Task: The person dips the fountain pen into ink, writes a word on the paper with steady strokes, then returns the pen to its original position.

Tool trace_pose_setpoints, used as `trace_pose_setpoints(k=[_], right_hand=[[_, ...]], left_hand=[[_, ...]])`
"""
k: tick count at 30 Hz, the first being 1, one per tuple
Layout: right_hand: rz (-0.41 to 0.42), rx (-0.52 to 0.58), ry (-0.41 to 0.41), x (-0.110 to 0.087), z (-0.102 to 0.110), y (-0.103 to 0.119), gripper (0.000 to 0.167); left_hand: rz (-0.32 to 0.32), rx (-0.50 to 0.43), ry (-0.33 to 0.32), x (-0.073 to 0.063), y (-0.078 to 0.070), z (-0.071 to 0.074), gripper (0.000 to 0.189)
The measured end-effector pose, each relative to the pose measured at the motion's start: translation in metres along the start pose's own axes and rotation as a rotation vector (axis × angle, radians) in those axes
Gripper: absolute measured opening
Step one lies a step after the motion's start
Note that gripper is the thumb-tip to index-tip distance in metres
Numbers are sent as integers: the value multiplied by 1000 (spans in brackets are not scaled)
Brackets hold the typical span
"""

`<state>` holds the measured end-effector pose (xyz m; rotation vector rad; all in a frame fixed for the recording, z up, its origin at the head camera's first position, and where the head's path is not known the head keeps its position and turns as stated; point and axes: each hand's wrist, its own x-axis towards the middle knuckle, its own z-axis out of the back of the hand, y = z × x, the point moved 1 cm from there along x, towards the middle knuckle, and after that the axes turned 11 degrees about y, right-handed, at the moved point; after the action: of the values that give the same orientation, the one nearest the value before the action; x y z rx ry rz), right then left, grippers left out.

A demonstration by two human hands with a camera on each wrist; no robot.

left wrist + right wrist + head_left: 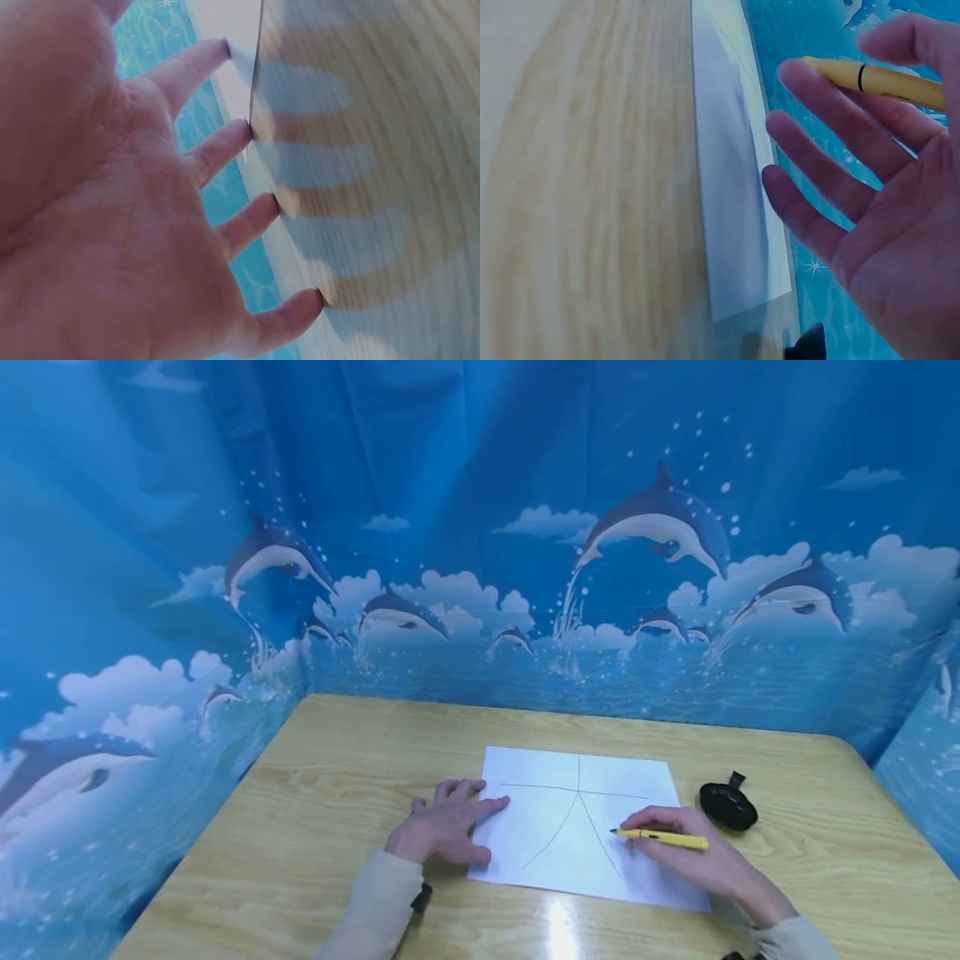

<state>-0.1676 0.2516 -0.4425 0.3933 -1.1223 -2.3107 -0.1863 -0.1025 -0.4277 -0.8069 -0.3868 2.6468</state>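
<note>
A sheet of white paper (555,835) lies on the wooden table, bearing thin dark lines: one vertical, one horizontal crossing it, and two slanting down and apart from near the crossing. My left hand (453,827) rests with spread fingers on the paper's left edge; in the left wrist view its fingertips (238,129) touch down along that edge. A yellow pen (671,838) is pinched in my right hand (693,852) over the paper's right part, its dark tip pointing left, close to the right slanting line. In the right wrist view the other fingers (821,157) extend loosely below the pen (896,82).
A black rounded object (727,806) with a short tab lies on the table just right of the paper. The wood-grain tabletop (360,752) ends at a blue curtain (480,527) printed with dolphins, behind and at both sides.
</note>
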Motion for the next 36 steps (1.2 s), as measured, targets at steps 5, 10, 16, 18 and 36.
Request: trace_pose_setpoints(k=[5,10,16,18,36], right_hand=[[-116,-27,-151,-4,-1,2,17],[-249,-15,-257,-5,-2,2,14],[-222,-22,-322,-9,-1,1,12],[-184,-44,-331,-11,-1,0,12],[-280,33,-321,-10,4,4,27]], left_hand=[[-17,-4,-1,-1,0,-1,81],[-37,7,-4,0,-1,-2,81],[-32,11,-4,0,-2,-2,81],[-26,8,1,0,-2,-2,80],[-14,-12,10,-2,0,-1,78]])
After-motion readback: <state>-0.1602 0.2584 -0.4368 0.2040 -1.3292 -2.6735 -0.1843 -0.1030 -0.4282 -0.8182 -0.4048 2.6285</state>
